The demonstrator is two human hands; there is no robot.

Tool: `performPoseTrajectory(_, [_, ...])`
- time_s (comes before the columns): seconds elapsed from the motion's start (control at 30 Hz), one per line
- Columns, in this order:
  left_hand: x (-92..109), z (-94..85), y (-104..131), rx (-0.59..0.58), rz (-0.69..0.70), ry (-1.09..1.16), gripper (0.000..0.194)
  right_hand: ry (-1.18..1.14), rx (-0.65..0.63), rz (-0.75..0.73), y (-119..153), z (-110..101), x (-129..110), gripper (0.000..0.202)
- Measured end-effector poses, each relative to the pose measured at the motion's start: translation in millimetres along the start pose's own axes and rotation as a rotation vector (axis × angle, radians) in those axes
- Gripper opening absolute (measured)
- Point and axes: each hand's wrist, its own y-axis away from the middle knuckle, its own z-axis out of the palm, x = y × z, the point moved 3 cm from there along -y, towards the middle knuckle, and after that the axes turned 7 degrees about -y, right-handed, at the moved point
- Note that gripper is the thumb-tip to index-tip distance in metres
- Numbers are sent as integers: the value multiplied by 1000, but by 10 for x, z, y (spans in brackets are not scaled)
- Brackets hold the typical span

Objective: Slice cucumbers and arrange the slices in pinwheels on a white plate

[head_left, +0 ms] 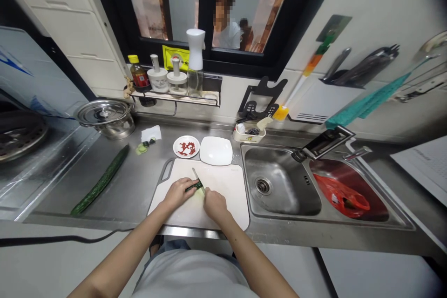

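With my left grip (179,193), I pinch the cucumber piece (193,186) midway between the left and right edges of the cutting board (232,195). For a clean cut, I should curl those fingertips clear of the knife (197,177) and slice with light pressure. The cucumber piece lies against the left fingertips, left of my right grip (214,204), which wraps the knife's near end, blade toward the board's far edge.

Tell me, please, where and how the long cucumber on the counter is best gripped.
Probably around its middle, from above: the long cucumber is slim and lies slantwise on the counter with both long sides free, so a grip can close straight across it. The left hand is nearer, but it is holding a cucumber piece.
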Motion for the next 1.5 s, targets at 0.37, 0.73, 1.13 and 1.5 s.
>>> performPoseTrajectory(0.37, [49, -43, 23, -35, -51, -57, 33, 1, -59, 41, 384, 58, 216, 31])
performPoseTrajectory(0.73, [41, -59, 31, -30, -118, -3, 36, -10, -50, 60, 553, -97, 341, 29])
performPoseTrajectory(1.13, [54, -305, -89, 278, -408, 305, 42, 137, 231, 86, 516, -283, 508, 30])
performPoseTrajectory(1.5, [396, -376, -361, -30, -127, -11, 33, 249, 394, -56, 464, -334, 532, 33])
